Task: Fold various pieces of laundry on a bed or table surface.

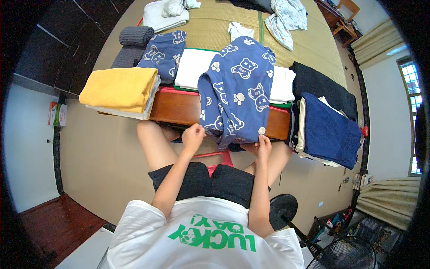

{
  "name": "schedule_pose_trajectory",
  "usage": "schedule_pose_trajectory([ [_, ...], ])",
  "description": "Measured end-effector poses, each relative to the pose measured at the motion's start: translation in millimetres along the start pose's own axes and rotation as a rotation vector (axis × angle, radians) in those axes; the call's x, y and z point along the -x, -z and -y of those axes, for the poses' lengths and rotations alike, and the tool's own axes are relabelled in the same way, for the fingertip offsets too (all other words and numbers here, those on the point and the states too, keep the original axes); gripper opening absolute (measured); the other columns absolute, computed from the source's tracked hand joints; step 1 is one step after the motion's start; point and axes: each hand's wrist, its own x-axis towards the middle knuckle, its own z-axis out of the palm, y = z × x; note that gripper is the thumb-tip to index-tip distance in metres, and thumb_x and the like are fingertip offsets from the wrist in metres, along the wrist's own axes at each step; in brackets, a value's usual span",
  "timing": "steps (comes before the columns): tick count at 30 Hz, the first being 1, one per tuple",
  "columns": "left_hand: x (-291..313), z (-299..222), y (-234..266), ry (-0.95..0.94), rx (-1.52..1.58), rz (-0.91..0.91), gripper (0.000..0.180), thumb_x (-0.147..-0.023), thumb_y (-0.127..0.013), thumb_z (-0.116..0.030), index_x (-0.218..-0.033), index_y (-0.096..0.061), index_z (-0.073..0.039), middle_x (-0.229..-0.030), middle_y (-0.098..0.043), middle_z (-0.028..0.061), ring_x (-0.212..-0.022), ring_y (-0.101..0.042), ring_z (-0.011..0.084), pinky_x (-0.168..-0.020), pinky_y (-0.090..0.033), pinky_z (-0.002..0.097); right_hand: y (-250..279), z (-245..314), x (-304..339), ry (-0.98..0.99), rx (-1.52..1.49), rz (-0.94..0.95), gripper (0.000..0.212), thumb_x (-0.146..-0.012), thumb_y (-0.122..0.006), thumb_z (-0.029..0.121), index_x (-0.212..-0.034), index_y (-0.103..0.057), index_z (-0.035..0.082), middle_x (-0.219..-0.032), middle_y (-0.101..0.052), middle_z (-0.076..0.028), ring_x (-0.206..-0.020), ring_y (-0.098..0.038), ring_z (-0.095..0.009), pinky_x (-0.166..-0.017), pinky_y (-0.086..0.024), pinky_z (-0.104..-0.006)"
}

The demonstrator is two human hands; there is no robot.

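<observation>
A blue garment point(242, 85) printed with white bears and paws lies before me, partly folded, its near end hanging over the wooden edge. My left hand point(194, 138) is closed in a pinch at its near left corner. At the near right corner the fingers of my right hand point(263, 144) pinch the hem. The cloth droops in loose folds between my two hands. Under it lie folded white cloths point(195, 69), showing on both sides. A folded piece in the same bear print point(162, 53) rests to the left.
A yellow folded stack point(118, 89) sits at the left edge, with a dark grey roll point(135, 36) behind it. On the right are navy folded clothes point(329, 127) and a black folded piece point(324, 87). Loose pale clothes point(286, 22) lie farther back on the woven mat point(206, 29). A fan point(345, 253) stands behind right.
</observation>
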Motion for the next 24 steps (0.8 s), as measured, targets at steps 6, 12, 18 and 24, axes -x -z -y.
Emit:
schedule_pose_trajectory([
  [6, -10, 17, 25, -0.07, -0.277, -0.068, 0.023, -0.079, -0.052, -0.022, -0.068, -0.057, -0.002, -0.061, -0.061, 0.0101, -0.054, -0.059, 0.0234, -0.052, -0.045, 0.0332, -8, 8, 9, 0.051, -0.115, 0.003, 0.015, -0.083, -0.059, 0.023, -0.08, -0.055, 0.01, -0.059, -0.048, 0.005, -0.05, -0.045, -0.004, -0.046, -0.032, -0.0169],
  [12, -2, -3, 24, -0.125, -0.431, -0.183, 0.025, -0.076, -0.057, -0.028, -0.066, -0.056, -0.005, -0.059, -0.058, 0.0124, -0.056, -0.057, 0.03, -0.052, -0.043, 0.0387, -5, 4, 7, 0.05, -0.057, -0.001, 0.016, -0.083, -0.058, 0.024, -0.079, -0.056, 0.009, -0.059, -0.051, 0.004, -0.051, -0.046, -0.004, -0.047, -0.033, -0.0178],
  [18, -4, -14, 23, -0.213, -0.326, -0.265, 0.016, -0.073, -0.063, -0.021, -0.075, -0.057, -0.006, -0.059, -0.057, 0.0084, -0.055, -0.057, 0.0244, -0.049, -0.043, 0.0336, -7, 8, 9, -0.069, -0.015, 0.018, 0.017, -0.084, -0.056, 0.026, -0.081, -0.058, 0.009, -0.06, -0.052, 0.003, -0.05, -0.047, -0.005, -0.047, -0.034, -0.0178],
  [24, -14, 4, 18, -0.177, -0.108, -0.314, 0.01, -0.076, -0.061, -0.012, -0.078, -0.058, -0.004, -0.065, -0.058, 0.0051, -0.054, -0.055, 0.0164, -0.05, -0.043, 0.0278, -7, 9, 9, -0.031, -0.022, -0.012, 0.016, -0.083, -0.057, 0.024, -0.082, -0.058, 0.008, -0.059, -0.051, 0.003, -0.049, -0.046, -0.005, -0.046, -0.034, -0.018],
])
